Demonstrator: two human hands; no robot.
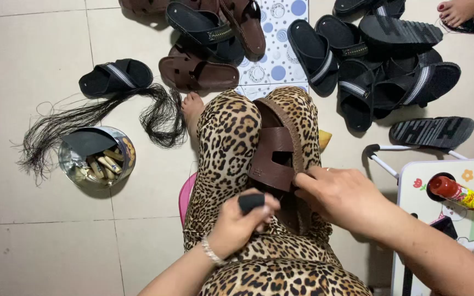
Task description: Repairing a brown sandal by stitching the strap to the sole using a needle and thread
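A brown leather sandal (278, 151) lies lengthwise between my knees, which are clad in leopard-print trousers (231, 137). My right hand (338, 194) grips the sandal's right edge near the strap, fingers pinched on the rim. My left hand (242, 222) is closed around a small black tool handle (250, 201) just left of the sandal's heel end. A bracelet circles my left wrist.
Several black and brown sandals (357, 60) lie scattered on the tiled floor ahead. A round metal tin (97, 156) with small tubes sits at left beside a bundle of black thread (100, 112). A small table (445, 181) with a red bottle (459, 194) stands at right. Another person's foot (456, 11) shows top right.
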